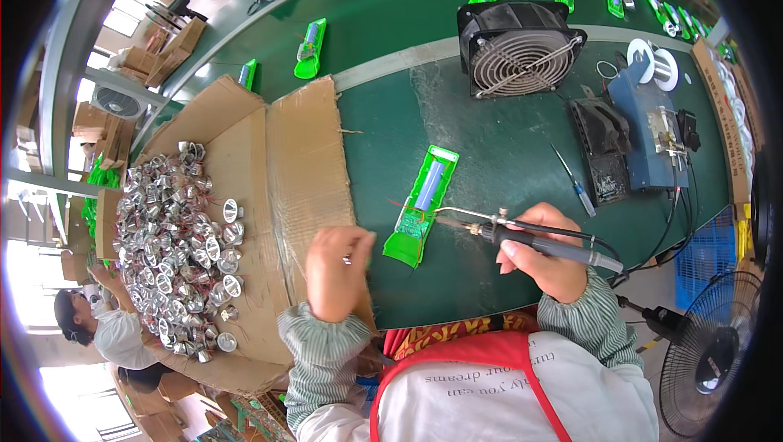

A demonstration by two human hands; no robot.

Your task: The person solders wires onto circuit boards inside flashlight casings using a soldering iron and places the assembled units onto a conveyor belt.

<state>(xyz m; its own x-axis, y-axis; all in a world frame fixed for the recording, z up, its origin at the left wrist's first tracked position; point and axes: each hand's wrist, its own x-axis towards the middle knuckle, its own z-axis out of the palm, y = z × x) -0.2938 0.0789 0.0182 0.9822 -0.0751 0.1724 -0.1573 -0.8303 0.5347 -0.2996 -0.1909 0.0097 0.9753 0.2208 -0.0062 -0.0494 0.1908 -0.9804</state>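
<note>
Green casing: from my remote view it (402, 249) lies open on the counter (391, 128), slightly tilted, between the two hands.
Inside it: a blue cylindrical battery (430, 187) towards the far end, a green circuit board (410, 223) nearer, with thin red wires beside it.
Right hand: (563, 279) I see it gripping a soldering iron (530, 242), tip pointing left at the board; I cannot tell whether they touch.
Left hand: (334, 275) just left of the casing, fingers curled together; I cannot tell whether they pinch anything.
Cardboard box: (306, 156) on my left, heaped with silver reflectors (175, 254).
Behind the casing: a square black fan (524, 63) with a round grille.
Right side: a slim tool (575, 177) near a blue machine (644, 128).
</note>
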